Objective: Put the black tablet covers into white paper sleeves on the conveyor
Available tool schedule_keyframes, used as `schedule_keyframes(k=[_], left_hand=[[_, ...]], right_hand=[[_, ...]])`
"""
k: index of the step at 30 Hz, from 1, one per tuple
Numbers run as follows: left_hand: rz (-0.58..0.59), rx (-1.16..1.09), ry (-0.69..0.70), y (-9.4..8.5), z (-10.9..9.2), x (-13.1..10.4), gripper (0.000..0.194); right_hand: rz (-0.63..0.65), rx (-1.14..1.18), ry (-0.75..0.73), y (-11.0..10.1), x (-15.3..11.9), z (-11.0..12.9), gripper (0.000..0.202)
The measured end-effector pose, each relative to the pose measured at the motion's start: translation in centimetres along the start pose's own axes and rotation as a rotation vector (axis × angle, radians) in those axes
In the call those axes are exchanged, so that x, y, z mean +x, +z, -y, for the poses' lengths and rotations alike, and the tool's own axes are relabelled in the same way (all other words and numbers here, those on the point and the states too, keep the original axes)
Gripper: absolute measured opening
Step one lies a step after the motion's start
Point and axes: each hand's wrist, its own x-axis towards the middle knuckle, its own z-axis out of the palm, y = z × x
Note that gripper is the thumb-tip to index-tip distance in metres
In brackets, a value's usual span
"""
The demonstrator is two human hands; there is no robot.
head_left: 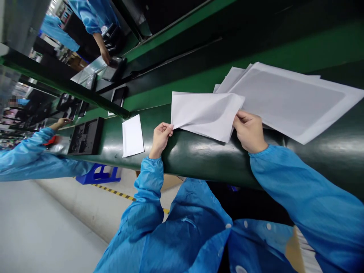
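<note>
A white paper sheet, creased and seemingly folded or doubled, is stretched between my two hands above the green bench. My left hand pinches its lower left corner between thumb and fingers. At the other end, my right hand grips the right edge, fingers closed. Beyond my right hand lies a fanned stack of larger white sheets, the top one with a greyish middle and a lighter border. Left of my left hand, a flat white rectangular piece rests on the bench.
A black compartmented tray sits farther left on the green bench. A green post slants across the upper left. Co-workers' hands and blue sleeves are beyond it, near dark flat items. Below stands a blue stool.
</note>
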Motion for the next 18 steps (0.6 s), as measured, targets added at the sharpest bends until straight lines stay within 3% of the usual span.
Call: schedule_keyframes(k=[9, 18], left_hand=[[0.108, -0.088, 0.036, 0.0, -0.4, -0.4, 0.063], [0.109, -0.282, -0.186, -0.4, -2.0, -0.3, 0.046]], right_hand=[[-0.018, -0.012, 0.006, 0.3, -0.2, 0.4, 0.043], [-0.063, -0.014, -0.023, 0.2, 0.0, 0.0, 0.043]])
